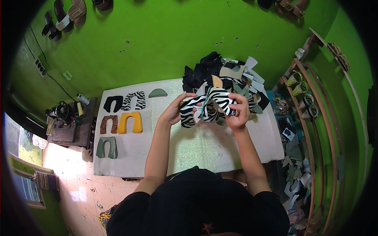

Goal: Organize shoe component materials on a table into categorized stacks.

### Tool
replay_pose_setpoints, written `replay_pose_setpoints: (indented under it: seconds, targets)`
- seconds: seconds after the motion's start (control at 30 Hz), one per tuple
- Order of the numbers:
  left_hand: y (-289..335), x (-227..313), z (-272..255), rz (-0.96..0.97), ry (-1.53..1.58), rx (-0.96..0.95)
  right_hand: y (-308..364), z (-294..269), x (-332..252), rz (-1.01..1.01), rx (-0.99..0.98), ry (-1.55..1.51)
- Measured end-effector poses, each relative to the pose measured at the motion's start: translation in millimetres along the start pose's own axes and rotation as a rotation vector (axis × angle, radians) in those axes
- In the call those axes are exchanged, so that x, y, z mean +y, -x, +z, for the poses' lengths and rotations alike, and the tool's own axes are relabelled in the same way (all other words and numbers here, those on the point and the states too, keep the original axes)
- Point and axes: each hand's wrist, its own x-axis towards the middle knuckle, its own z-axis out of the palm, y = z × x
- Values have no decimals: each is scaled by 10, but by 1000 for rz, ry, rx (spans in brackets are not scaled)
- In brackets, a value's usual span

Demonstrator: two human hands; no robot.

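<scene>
With the left hand point(172, 111) clamped on one side of black-and-white zebra-print pieces point(188, 121), and with the right hand point(239, 114) pinching their other side, fingers bent over the front. Holding them raised above the white tabletop point(130, 167), just in front of a heap of offcuts point(199, 74) in black, white, tan and grey-green. Facing, at the left of the tabletop, three rows of cut shapes: first a black U-shaped piece point(114, 99), a zebra-print U-shaped piece point(126, 103) and a green half-moon piece point(158, 93); then a speckled brown U-shaped piece point(108, 119) beside mustard-yellow U-shaped pieces point(130, 116); nearest, grey-green U-shaped pieces point(101, 149). Beyond, farther left, with a sewing machine point(63, 112) near a yellow thread spool point(80, 109).
</scene>
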Motion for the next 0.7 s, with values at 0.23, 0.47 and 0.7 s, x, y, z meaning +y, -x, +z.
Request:
replay_pose_setpoints:
  seconds: [0.23, 0.47, 0.7]
  targets:
    - [126, -72, -103, 50, -39, -29, 59, 245, -246, 40, -3, -70]
    - [387, 151, 9, 86, -83, 112, 219, 274, -243, 53, -65, -9]
    - [624, 366, 7, 182, -366, 201, 349, 282, -282, 247, -265, -52]
